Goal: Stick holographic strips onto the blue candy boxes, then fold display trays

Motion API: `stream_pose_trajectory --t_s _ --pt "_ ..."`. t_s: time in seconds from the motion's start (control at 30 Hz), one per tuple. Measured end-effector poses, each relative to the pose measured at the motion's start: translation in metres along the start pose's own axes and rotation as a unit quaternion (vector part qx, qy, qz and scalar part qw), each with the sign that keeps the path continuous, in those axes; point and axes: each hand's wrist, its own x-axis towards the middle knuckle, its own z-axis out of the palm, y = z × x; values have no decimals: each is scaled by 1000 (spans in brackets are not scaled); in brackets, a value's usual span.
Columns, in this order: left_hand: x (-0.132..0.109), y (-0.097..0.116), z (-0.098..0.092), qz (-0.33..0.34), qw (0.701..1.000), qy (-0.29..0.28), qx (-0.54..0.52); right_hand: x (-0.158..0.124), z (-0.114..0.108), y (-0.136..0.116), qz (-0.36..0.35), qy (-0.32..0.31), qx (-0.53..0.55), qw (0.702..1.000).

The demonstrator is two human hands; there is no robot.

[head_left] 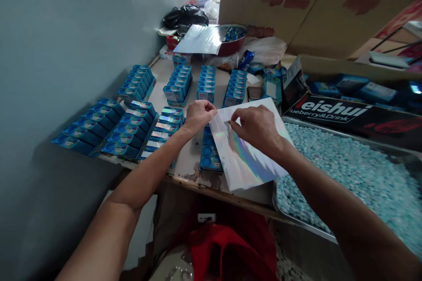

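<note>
A shiny holographic sheet point(253, 151) lies slanted over a row of small blue boxes point(211, 162) near the table's front edge. At its upper left corner, my left hand point(198, 116) pinches the sheet between thumb and fingers. My right hand point(259, 126) is above the sheet with thumb and forefinger pressed together; whatever is between them is too small to make out. To the left of the sheet stand rows of blue boxes point(132, 127), some with shiny strips point(166, 126) across their tops.
On the right, a metal tray point(275, 195) holds many pale blue pellets point(343, 180). Behind it stands a black carton point(349, 116) with blue packs. Further back are a red basin point(235, 48), another silvery sheet point(199, 39) and a large cardboard box point(313, 13). A grey wall point(66, 52) borders the left.
</note>
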Motion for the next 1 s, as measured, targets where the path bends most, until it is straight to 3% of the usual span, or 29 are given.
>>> stream_pose_trajectory --t_s 0.1,0.2,0.33,0.43,0.67,0.87,1.0 --pt "0 -7 0 -3 1000 16 -18 2 -32 -11 64 11 130 989" --pt "-12 -9 -10 -38 976 46 -209 10 -51 -22 78 15 328 941" --pt "-50 -1 -30 -112 849 -31 -516 23 -43 -34 100 6 458 884" --pt "-76 4 -36 -104 802 -10 -589 26 -30 -45 132 -18 491 861" --pt "-91 -9 -46 -107 812 95 -565 18 -11 -71 164 -81 535 825" --pt "-111 -48 -89 -165 807 99 -558 30 28 -115 178 -115 561 800" --pt "-123 -76 -111 -177 799 144 -556 38 47 -145 156 -144 565 797"
